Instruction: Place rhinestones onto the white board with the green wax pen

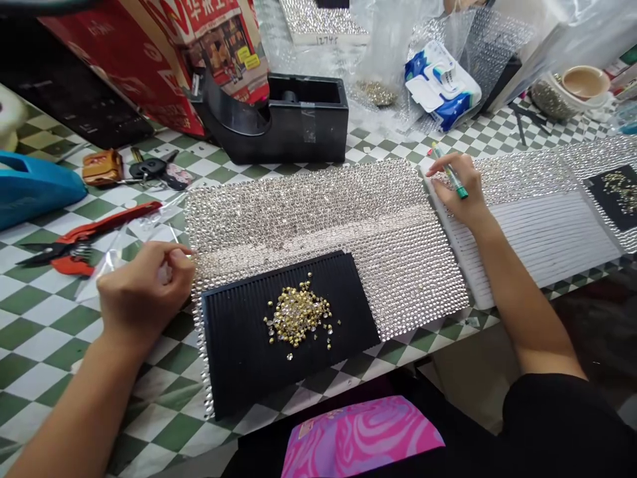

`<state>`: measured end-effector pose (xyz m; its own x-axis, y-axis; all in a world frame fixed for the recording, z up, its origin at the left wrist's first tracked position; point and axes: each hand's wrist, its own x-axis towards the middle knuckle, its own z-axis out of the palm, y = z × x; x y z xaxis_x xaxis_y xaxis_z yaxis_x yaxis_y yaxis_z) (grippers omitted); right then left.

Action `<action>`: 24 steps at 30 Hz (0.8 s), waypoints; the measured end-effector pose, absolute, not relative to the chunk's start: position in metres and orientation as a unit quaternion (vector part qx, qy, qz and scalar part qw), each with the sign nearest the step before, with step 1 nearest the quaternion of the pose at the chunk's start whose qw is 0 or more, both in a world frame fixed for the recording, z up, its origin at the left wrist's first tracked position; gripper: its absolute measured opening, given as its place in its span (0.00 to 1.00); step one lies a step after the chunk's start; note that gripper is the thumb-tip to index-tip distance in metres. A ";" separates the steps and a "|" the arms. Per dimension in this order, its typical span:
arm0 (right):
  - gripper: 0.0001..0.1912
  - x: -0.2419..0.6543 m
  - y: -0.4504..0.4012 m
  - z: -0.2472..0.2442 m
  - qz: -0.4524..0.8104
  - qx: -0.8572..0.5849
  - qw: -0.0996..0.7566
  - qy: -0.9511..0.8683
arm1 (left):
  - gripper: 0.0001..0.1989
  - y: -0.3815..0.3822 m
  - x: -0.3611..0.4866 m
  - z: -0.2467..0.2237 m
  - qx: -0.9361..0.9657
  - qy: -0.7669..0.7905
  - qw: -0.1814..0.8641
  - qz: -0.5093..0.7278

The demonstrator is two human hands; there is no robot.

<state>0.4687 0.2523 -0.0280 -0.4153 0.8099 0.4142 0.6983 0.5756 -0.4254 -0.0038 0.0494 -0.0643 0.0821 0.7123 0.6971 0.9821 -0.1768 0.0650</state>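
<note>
At the flat silvery rhinestone sheet (308, 202), left hand (146, 285) curled closed
Right hand (460, 189) grips slim green-and-white pen (454, 178); best keep stones level

Pen (452, 176) held in R hand (465, 192), just R of rhinestone sheet (308, 199); L hand (144, 285) set at L edge; blk tray (239, 358) laid atop.

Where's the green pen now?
Head view, right of centre: the green pen is in the right hand, by the far right corner of the rhinestone sheet.
</note>
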 end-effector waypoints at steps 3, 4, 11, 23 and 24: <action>0.13 0.468 0.259 -0.035 0.077 -0.442 0.295 -0.844 | 0.09 0.051 -0.003 -0.064 -0.708 -0.600 0.215 -0.306; 0.14 0.468 0.260 -0.036 0.075 -0.437 0.289 -0.848 | 0.09 0.051 -0.003 -0.063 -0.710 -0.598 0.215 -0.304; 0.15 0.465 0.267 -0.036 0.075 -0.404 0.249 -0.877 | 0.10 0.049 -0.002 -0.060 -0.710 -0.589 0.226 -0.314; 0.17 0.460 0.283 -0.036 0.064 -0.395 0.211 -0.892 | 0.10 0.049 -0.008 -0.062 -0.706 -0.591 0.232 -0.314; 0.17 0.460 0.284 -0.035 0.063 -0.396 0.206 -0.892 | 0.10 0.049 -0.008 -0.062 -0.705 -0.591 0.233 -0.315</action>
